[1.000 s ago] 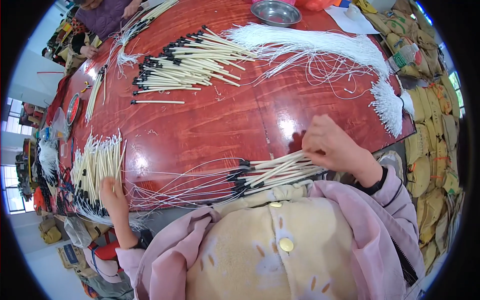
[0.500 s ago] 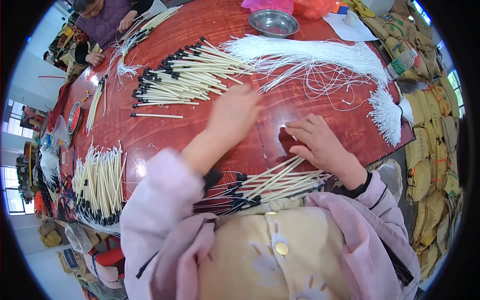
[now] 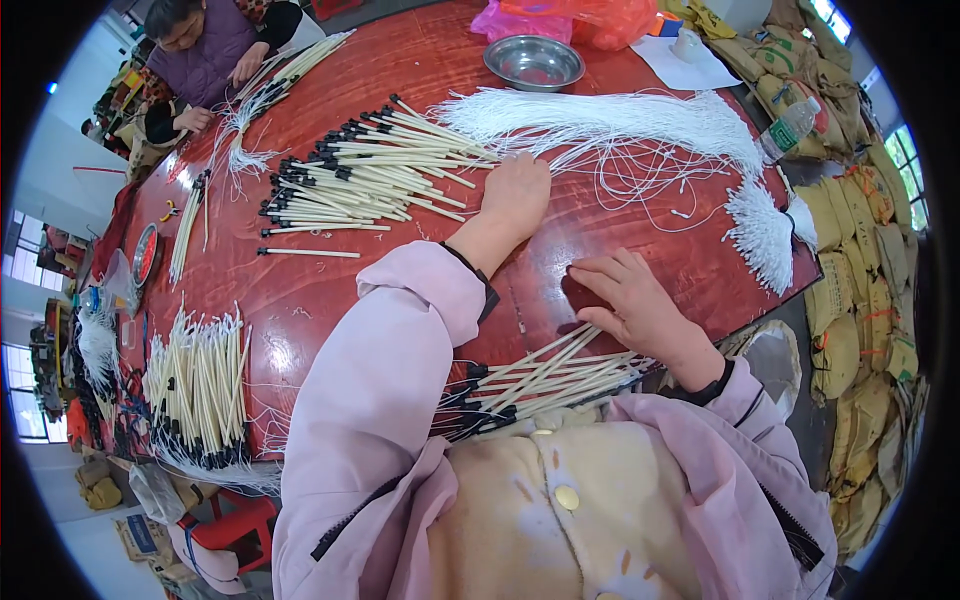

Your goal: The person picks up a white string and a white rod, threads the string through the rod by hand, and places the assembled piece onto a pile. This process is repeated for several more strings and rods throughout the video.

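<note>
My left hand (image 3: 517, 198) reaches forward to the near edge of a long bundle of white cords (image 3: 610, 120). Its fingers curl downward, closed, and their tips are hidden, so what they hold does not show. Beside it lies a heap of cream rods with black ends (image 3: 370, 170). My right hand (image 3: 635, 305) hovers low over the red table (image 3: 450, 270), fingers stretched and thumb apart, with nothing seen in them. Just below its thumb, more cream rods (image 3: 545, 375) with black ends and cords lie crisscrossed along the table edge near my body.
An upright-looking bunch of rods (image 3: 198, 385) sits at the left. A metal bowl (image 3: 534, 63), coloured plastic bags (image 3: 600, 25) and a plastic bottle (image 3: 790, 130) stand farther off. Another person (image 3: 205, 55) works at the far left. Stacked sacks (image 3: 850, 280) line the right side.
My left hand has moved forward and right to the near edge of the white cords, its fingers now curled. My right hand has stayed nearly in place.
</note>
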A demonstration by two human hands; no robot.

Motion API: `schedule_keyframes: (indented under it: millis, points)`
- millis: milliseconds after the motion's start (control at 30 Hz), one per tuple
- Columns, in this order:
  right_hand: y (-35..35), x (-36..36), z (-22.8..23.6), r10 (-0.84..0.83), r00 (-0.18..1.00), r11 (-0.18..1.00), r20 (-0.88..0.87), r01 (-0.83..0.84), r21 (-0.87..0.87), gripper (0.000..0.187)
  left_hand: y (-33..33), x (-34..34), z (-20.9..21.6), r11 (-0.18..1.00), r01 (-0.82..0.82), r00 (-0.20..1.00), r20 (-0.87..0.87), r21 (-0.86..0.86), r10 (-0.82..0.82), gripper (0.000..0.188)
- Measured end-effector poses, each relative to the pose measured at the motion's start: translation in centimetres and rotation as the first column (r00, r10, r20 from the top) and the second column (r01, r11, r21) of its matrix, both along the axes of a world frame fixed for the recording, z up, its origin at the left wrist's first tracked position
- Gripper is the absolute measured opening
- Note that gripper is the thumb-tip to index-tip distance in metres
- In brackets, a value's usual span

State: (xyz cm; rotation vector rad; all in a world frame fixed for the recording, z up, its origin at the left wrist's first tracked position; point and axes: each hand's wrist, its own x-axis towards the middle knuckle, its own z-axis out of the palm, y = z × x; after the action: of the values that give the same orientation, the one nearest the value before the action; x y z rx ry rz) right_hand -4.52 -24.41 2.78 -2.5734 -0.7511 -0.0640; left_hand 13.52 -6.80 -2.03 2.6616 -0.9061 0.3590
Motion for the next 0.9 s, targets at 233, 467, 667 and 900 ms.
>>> schedule_keyframes:
  millis: [233,467,667,900]
  points:
    - [0.2,0.0,-0.1,-0.051,0.997,0.999,0.053,0.050,0.022,0.048,0.0,0.3,0.3,0.997,0.063,0.997,0.052,-0.044,-0.061,0.015]
    - [0.7,-0.2,-0.5,-0.019,0.998,1.000,0.059,0.018,0.012,0.047,-0.1,-0.3,1.3,0.981,0.093,0.996,-0.011,0.168,-0.093,0.015]
    - [-1.0,0.3,0.4,-0.069,0.995,0.998,0.067,0.069,0.002,0.052,7.4,-9.5,3.1,0.982,0.182,0.973,-0.151,0.058,-0.172,0.012]
    - [0.0,1.7,-0.3,-0.066,0.994,0.998,0.092,0.066,0.008,0.056,18.6,-15.6,3.6,0.982,0.089,0.947,-0.321,0.169,-0.030,0.007]
